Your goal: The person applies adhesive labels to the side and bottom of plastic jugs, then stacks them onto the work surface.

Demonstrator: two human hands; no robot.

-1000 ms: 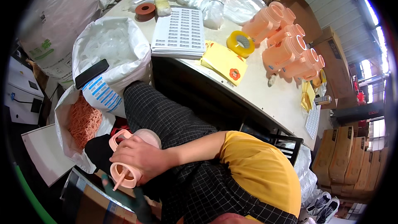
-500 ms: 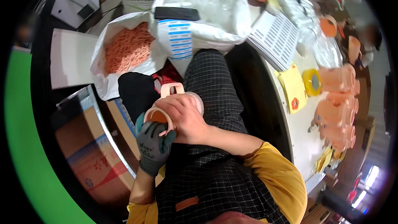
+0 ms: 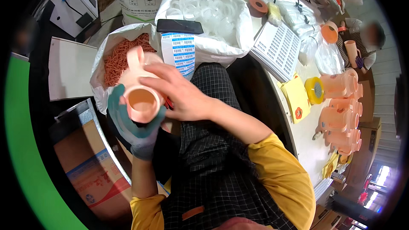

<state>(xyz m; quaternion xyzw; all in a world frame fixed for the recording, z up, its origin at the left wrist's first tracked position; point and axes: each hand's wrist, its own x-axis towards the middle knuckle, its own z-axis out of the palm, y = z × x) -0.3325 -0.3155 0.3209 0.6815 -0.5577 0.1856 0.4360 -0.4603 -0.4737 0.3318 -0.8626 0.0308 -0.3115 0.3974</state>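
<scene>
A pale pink plastic jug (image 3: 135,76) with a loop handle is tilted between my hands, its round open mouth turned up towards me. Grey and teal work glove on, my left hand (image 3: 135,130) curves around the mouth end, partly smeared by motion. My bare right hand (image 3: 181,89) grips the jug's side from the right, fingers laid across its body. Part of the jug is hidden behind that hand. Just beyond the jug's handle end is a white sack (image 3: 99,70) of thin salmon-pink plastic pieces (image 3: 117,59).
A second sack (image 3: 247,25) holds clear plastic rings, with a black phone-like slab (image 3: 180,26) and a blue-striped label sheet (image 3: 179,53) at its front. On the right-hand table (image 3: 294,145) stand several pink jugs (image 3: 338,117), yellow tape (image 3: 314,90) and label sheets (image 3: 277,51). Cardboard boxes (image 3: 96,166) are at left.
Both hands have lifted the jug from near my lap, moving it forward and left towards the sack of pink pieces. My gloved hand has opened wider around its mouth. The view has shifted slightly.
</scene>
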